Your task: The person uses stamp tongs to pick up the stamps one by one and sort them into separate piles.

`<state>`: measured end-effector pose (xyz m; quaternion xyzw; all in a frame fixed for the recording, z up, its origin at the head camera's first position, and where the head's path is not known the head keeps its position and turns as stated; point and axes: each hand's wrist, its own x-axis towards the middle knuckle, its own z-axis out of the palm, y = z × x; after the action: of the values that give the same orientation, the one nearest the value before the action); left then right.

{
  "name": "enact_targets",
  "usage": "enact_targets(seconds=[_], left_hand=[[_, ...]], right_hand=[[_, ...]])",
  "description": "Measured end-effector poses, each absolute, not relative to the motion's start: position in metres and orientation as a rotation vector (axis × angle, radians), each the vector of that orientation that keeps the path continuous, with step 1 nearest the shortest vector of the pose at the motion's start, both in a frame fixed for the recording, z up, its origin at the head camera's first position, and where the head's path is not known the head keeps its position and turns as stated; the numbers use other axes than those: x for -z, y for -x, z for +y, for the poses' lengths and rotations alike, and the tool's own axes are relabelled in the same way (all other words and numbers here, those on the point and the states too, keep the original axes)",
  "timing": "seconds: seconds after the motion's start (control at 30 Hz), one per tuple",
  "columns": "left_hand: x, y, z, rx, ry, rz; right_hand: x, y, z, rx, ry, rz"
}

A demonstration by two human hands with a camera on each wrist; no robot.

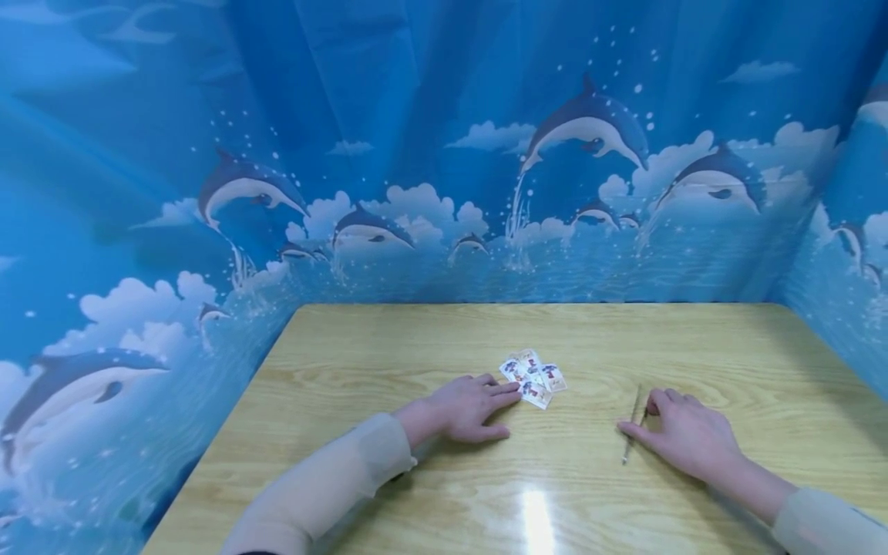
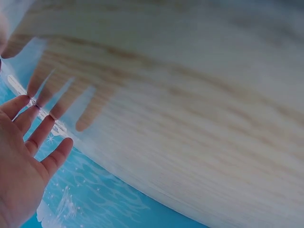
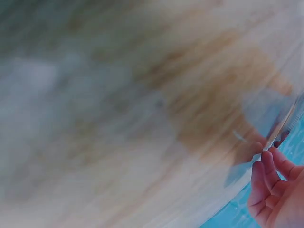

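Stamps [image 1: 533, 377] on table [image 1: 388, 347]; left hand [image 1: 466, 407] flat, fingers released beside them; right hand [image 1: 683, 433] fingers touching tweezers [image 1: 633, 422].

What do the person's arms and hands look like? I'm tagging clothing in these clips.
Both hands, left hand and right hand, are bare, with no gloves, rings or watch visible. Each forearm wears a pale beige long sleeve ending at the wrist.

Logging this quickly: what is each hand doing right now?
Left hand: open, flat on the table, fingertips at the stamps.
Right hand: fingers curled, touching the tweezers.
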<state>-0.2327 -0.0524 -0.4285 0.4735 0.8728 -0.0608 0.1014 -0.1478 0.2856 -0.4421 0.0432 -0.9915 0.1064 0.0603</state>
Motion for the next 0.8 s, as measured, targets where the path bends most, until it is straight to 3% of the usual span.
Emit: enact_targets(seconds=[0.8], left_hand=[[0.428,0.233,-0.052,0.178,-1.393,2.591]], right_hand=[[0.445,0.152,0.312,-0.462,-0.439,-2.89]])
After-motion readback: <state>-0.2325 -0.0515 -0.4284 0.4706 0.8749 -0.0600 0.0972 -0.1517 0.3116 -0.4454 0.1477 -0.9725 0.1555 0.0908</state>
